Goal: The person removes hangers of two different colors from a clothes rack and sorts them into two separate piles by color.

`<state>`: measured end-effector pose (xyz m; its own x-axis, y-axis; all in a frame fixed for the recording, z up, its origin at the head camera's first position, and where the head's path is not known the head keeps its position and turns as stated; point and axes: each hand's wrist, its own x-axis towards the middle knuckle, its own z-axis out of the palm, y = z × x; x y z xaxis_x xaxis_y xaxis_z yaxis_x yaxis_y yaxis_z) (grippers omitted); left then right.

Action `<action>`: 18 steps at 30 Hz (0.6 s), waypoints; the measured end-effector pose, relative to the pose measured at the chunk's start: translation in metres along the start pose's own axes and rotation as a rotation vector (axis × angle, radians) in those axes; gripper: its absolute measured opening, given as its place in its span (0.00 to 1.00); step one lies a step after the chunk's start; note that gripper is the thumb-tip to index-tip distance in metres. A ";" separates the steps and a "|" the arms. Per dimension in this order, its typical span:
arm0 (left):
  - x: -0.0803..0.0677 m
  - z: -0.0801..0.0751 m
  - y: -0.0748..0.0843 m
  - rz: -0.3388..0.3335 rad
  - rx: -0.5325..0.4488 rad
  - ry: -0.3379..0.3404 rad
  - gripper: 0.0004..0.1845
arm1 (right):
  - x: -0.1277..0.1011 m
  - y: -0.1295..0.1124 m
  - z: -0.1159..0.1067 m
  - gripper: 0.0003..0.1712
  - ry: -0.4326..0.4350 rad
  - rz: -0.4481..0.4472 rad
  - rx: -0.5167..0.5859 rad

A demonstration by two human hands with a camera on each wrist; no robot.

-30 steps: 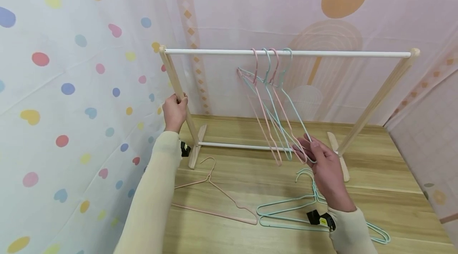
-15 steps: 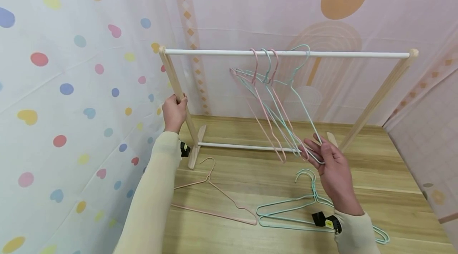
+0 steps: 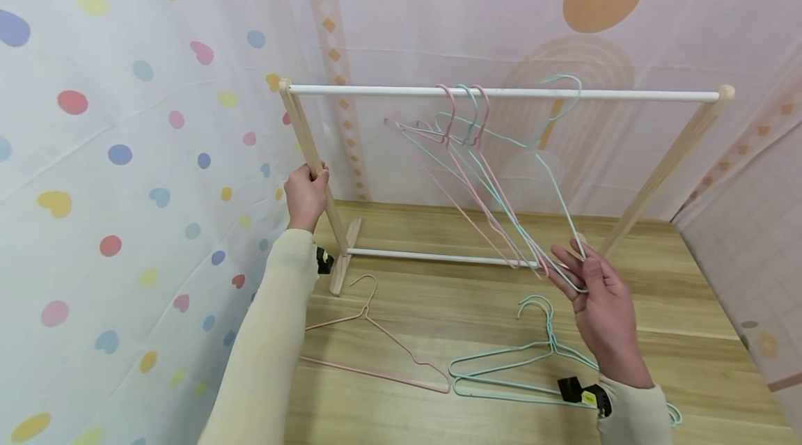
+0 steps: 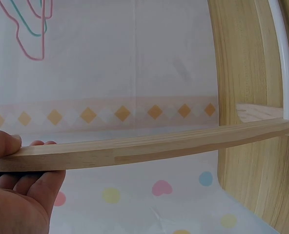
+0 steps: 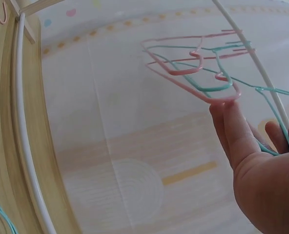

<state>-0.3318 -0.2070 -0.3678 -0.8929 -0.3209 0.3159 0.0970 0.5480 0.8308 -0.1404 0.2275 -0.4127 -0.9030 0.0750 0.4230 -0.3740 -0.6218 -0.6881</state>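
My left hand [image 3: 305,198] grips the left wooden post [image 3: 303,128] of a small clothes rack, thumb and fingers wrapped round it. My right hand [image 3: 606,313] pinches the lower corner of a mint-green hanger [image 3: 560,194] between thumb and fingers. Its tilted hook loops over the white top rail [image 3: 388,90]. To its left hang two pink hangers [image 3: 452,111] and a second mint-green hanger [image 3: 474,114], their bodies swung and overlapping. In the right wrist view, my extended fingertips are right at the corner of a pink hanger [image 5: 183,90].
A pink hanger [image 3: 401,347] lies on the wooden surface [image 3: 376,417] at front left. Several mint-green hangers [image 3: 501,400] lie stacked at front right, partly behind my right wrist. A white lower bar [image 3: 432,258] joins the rack's feet. Patterned curtains [image 3: 156,152] enclose the back and sides.
My right hand has moved right, sliding the held mint-green hanger along the rail away from the others. The remaining hanging hangers have swung, lower corners rightward. My left hand has stayed on the post.
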 end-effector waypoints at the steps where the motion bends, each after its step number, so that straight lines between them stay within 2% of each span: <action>1: 0.000 0.000 0.000 -0.001 0.000 -0.002 0.16 | -0.001 -0.001 -0.002 0.22 -0.004 0.001 0.017; 5: 0.001 0.000 -0.001 -0.010 -0.003 -0.006 0.16 | -0.004 -0.005 -0.008 0.22 -0.028 0.012 0.088; 18: 0.001 0.001 -0.003 -0.011 -0.013 0.005 0.15 | -0.019 -0.018 -0.029 0.24 -0.034 -0.034 0.153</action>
<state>-0.3334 -0.2075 -0.3703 -0.8918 -0.3305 0.3090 0.0931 0.5343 0.8401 -0.1228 0.2601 -0.4250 -0.8816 0.0735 0.4663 -0.3658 -0.7308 -0.5763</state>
